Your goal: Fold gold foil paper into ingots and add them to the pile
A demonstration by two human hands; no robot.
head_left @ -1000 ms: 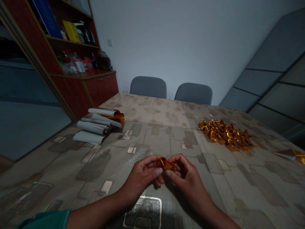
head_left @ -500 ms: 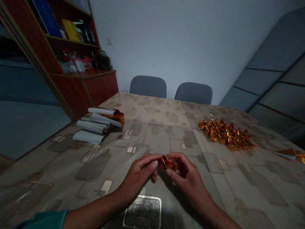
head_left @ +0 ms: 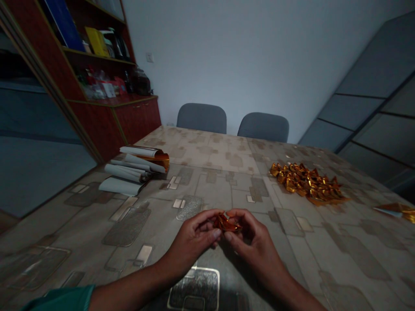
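Between my two hands, above the near part of the table, is a small folded piece of shiny gold foil paper (head_left: 228,223). My left hand (head_left: 198,231) pinches its left end with thumb and fingers. On the other end, my right hand (head_left: 249,231) grips it with thumb and curled fingers. Several similar folded gold foil pieces (head_left: 306,181) lie in a cluster on the right of the table. To the left rests a stack of rolled or curved sheets (head_left: 129,170), pale outside and gold inside.
A patterned cloth covers the table (head_left: 207,181). At the far right edge lies another gold foil piece (head_left: 395,210). Two grey chairs (head_left: 201,117) stand behind the table, against the wall. A red-brown cabinet (head_left: 136,119) with loaded shelves is at the back left.
My left fingers have shifted on the foil piece, the thumb now lower and nearer the right thumb. The foil looks turned and spread wider between my hands.
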